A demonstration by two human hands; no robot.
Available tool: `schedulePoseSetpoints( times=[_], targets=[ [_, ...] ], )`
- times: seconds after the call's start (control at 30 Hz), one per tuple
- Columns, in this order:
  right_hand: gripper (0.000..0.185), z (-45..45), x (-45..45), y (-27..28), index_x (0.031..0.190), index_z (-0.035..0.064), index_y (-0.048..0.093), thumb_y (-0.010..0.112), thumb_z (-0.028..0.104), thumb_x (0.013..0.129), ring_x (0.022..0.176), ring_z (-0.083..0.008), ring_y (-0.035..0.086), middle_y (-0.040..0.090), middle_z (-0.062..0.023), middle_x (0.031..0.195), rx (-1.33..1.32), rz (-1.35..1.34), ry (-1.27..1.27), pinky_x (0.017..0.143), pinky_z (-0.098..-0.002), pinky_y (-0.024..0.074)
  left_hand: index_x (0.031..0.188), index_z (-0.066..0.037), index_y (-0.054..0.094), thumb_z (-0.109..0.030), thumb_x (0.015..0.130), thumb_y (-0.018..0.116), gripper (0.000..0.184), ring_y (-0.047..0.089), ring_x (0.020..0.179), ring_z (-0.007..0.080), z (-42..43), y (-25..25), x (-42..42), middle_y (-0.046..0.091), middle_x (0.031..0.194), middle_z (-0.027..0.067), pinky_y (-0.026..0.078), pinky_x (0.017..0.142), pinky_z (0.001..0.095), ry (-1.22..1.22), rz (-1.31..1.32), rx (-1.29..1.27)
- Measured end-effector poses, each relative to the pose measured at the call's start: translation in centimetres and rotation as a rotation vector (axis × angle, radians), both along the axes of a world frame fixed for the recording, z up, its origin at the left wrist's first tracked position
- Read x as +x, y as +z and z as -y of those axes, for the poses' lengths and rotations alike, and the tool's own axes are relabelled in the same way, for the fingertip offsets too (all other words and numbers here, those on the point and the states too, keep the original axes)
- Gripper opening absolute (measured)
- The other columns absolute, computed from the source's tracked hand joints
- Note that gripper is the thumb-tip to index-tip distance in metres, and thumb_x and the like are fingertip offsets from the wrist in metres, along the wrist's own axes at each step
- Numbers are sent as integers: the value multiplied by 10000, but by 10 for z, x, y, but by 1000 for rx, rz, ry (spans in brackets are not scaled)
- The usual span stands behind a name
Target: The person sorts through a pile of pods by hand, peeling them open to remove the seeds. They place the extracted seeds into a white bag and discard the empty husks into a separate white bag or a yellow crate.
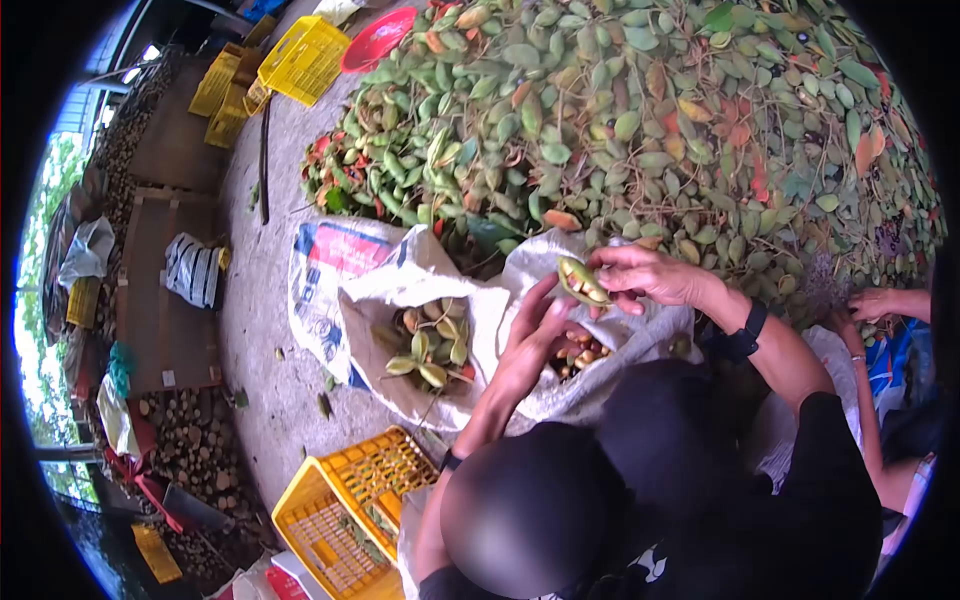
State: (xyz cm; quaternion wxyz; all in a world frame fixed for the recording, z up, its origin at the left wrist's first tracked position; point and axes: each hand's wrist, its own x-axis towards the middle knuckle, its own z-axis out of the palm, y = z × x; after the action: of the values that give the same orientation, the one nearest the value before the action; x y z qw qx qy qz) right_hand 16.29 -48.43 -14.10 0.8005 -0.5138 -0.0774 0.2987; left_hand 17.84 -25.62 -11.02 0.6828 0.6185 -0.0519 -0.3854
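My right hand [645, 277] grips a split green pod [583, 282], its pale contents showing through the open side. Just below and left of the pod is my left hand [535, 340], fingers apart and with nothing visible in them. Both hands are above a white woven sack [625, 385] with brown, nut-like pieces [580, 357] inside. To its left, a second white sack [330, 300] holds green-brown pods or husks [425, 350].
A large heap of green and reddish pods [620, 130] spreads beyond the sacks. A yellow crate [335, 510] stands at the lower left; more yellow crates [303, 60] and a red basin [378, 38] are farther back. Another person's hand [875, 303] is at the right edge.
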Motion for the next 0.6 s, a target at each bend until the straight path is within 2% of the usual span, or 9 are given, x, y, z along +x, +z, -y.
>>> schedulePoseSetpoints(
  times=[0.1,0.17,0.2,0.23,0.3,0.37,0.47,0.53,0.6],
  targets=[
    [396,-20,-12,-5,1204,-1,455,504,295,945,538,-64,475,588,-43,820,-39,-45,-11,522,-199,388,1176,-3,462,-263,919,565,380,583,743,111,6,-3,-4,588,940,77,497,614,226,5,15,-64],
    [389,-26,-20,7,1205,10,471,509,297,946,564,-66,498,595,-34,812,-218,130,-19,546,-209,413,1147,-3,481,-244,910,581,353,581,734,108,-2,-8,-8,592,913,69,494,620,228,24,50,-83],
    [349,-31,-23,9,1164,13,517,516,285,945,595,-61,495,581,-13,760,-356,149,-39,579,-224,425,1118,-4,500,-225,901,598,325,580,726,106,-6,-12,-12,595,885,61,490,625,229,51,75,-90],
    [349,-35,-25,6,1164,13,517,516,285,945,595,-61,495,581,-13,760,-366,146,-30,579,-224,425,1118,-4,500,-225,901,598,325,580,726,106,-8,-11,-17,595,885,61,490,625,229,59,70,-100],
    [318,-48,-23,-6,1114,6,555,516,274,947,618,-53,472,550,5,703,-528,425,-116,590,-224,412,1092,5,510,-204,887,620,312,578,723,110,-16,-9,-23,594,873,60,487,650,243,150,75,-95],
    [298,-60,-22,-1,982,18,587,471,292,966,629,-43,445,499,30,664,-459,315,-119,567,-217,370,1076,9,508,-191,883,624,301,579,733,117,-25,-8,-28,594,871,64,486,677,257,188,57,-99],
    [312,-76,-23,-5,906,22,587,455,296,971,613,-44,435,483,41,649,-416,254,-119,553,-218,360,1076,9,506,-157,873,632,291,590,758,132,-36,-17,-38,601,862,73,493,689,264,240,-23,-144],
    [328,-84,-28,-3,848,19,594,471,301,962,587,-48,428,476,35,609,-487,86,-114,532,-231,359,1087,11,506,-149,872,630,295,596,767,138,-42,-32,-45,603,862,77,495,691,261,265,-109,-148],
    [339,-87,-32,-5,826,18,597,482,311,954,574,-62,431,469,12,582,-599,91,-112,523,-255,366,1146,21,478,-107,849,647,365,612,783,161,-45,-49,-47,607,883,95,504,664,259,268,-234,-166]
  ],
)
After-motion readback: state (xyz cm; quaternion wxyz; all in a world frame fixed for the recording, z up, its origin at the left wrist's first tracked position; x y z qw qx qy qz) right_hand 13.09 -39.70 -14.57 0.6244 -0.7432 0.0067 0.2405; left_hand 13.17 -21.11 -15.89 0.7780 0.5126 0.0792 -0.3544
